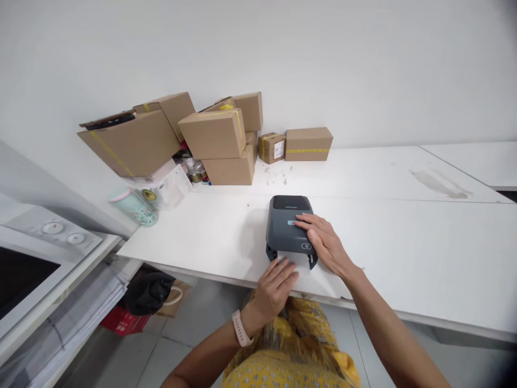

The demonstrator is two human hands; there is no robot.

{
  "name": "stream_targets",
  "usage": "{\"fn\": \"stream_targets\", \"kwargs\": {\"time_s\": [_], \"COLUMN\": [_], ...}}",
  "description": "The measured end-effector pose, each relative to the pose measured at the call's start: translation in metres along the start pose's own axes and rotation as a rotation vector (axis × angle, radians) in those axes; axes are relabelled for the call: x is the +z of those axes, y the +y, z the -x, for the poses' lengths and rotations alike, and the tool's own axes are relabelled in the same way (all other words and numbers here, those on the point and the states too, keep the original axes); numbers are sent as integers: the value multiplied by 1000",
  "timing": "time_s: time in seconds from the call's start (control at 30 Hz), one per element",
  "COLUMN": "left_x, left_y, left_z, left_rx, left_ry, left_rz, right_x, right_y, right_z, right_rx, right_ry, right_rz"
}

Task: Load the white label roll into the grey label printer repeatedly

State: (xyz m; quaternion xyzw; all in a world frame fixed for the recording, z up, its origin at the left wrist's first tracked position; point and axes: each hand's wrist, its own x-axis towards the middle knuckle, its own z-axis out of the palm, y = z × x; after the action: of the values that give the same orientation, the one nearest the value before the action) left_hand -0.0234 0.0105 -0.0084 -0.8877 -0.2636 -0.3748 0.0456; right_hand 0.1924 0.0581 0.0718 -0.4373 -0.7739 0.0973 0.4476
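A small dark grey label printer [287, 223] sits near the front edge of a white table [404, 242]. My right hand [323, 242] lies flat on the printer's top, fingers stretched out over its lid and button. My left hand [277, 285] reaches to the printer's front slot, fingers together on a white label [297, 264] coming out there. A pale watch band is on my left wrist.
Several cardboard boxes [214, 134] are stacked at the table's back left against the wall, with a mint-green tumbler [133, 206] and a white packet beside them. A white appliance [36, 253] stands at the left. A black bag [147, 291] lies under the table.
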Motion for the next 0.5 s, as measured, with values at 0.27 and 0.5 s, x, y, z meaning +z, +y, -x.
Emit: {"fn": "stream_targets", "kwargs": {"time_s": [0.27,0.5], "left_x": [11,13], "left_y": [1,0], "left_z": [5,17], "left_rx": [-54,-111], "left_ry": [165,131], "left_rz": [110,139], "right_x": [13,12], "right_y": [6,-5], "right_z": [11,-3], "right_rx": [70,99], "right_ry": [2,-42], "right_rz": [-22,155]}}
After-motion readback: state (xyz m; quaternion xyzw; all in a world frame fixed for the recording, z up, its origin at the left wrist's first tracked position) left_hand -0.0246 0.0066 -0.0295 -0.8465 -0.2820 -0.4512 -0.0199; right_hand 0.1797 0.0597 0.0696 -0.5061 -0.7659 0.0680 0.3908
